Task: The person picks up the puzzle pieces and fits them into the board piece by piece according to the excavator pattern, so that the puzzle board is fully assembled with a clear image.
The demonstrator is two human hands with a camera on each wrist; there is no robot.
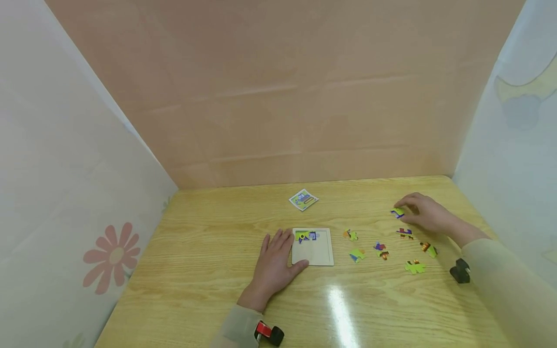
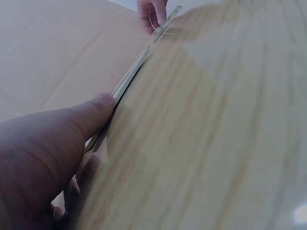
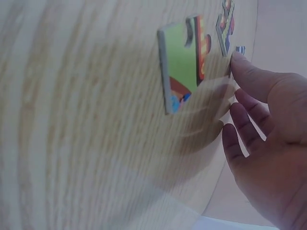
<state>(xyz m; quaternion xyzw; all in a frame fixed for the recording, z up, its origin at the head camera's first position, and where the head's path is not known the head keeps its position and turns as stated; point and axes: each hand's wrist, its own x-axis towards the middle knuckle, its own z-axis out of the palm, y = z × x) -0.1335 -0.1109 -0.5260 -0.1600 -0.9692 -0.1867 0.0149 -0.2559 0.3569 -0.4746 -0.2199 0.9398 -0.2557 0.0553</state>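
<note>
My left hand (image 1: pixel 275 265) rests beside a square puzzle board (image 1: pixel 313 252), its fingers straight along the left edge and the thumb at the lower edge. In the left wrist view that thumb (image 2: pixel 98 108) touches the rim of the board. Two joined pieces (image 1: pixel 306 236) with a yellow-green and purple print lie in the board's upper left corner. At the right, my right hand (image 1: pixel 425 213) pinches a green and blue puzzle piece (image 1: pixel 398 212) between thumb and fingers, close over the table. Seen from the right wrist, the thumb tip partly hides this piece (image 3: pixel 240 49).
Several loose puzzle pieces lie right of the board, among them a green one (image 1: pixel 415 267), a red-purple one (image 1: pixel 381 250) and a striped one (image 1: pixel 404 233). A small picture card (image 1: pixel 303 199) lies behind the board. A pinkish backdrop (image 1: pixel 300 121) rises behind the table.
</note>
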